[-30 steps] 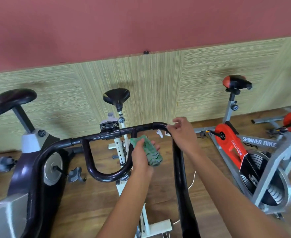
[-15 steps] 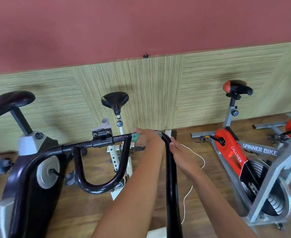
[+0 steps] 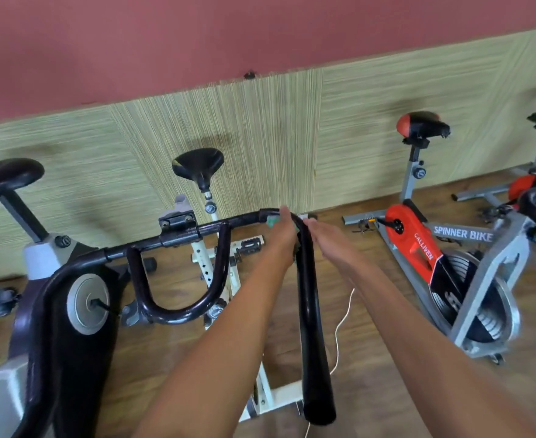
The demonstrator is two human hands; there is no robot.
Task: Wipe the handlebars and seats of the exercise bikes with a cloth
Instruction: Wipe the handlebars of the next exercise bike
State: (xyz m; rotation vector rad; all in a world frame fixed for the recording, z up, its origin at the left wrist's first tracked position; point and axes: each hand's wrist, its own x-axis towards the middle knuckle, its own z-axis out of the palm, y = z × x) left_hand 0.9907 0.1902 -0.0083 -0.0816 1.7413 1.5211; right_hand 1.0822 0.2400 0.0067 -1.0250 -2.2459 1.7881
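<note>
At far left stood a bike's black seat [image 3: 7,178]. A black handlebar [image 3: 178,314] crossed the near middle. The left hand [image 3: 280,238] curled its fingers round the bar's far right bend, holding a green cloth [image 3: 271,222] against it. Just right of the bar lay the right hand [image 3: 329,245], fingers straight and loose. A red spinner bike [image 3: 418,251] stood at right.

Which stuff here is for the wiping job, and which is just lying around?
For the job: green cloth in the left hand, curved black metal handlebar, black padded bike seat, red-and-black seat.
Just lying about: thin white cord on the wooden floor.
</note>
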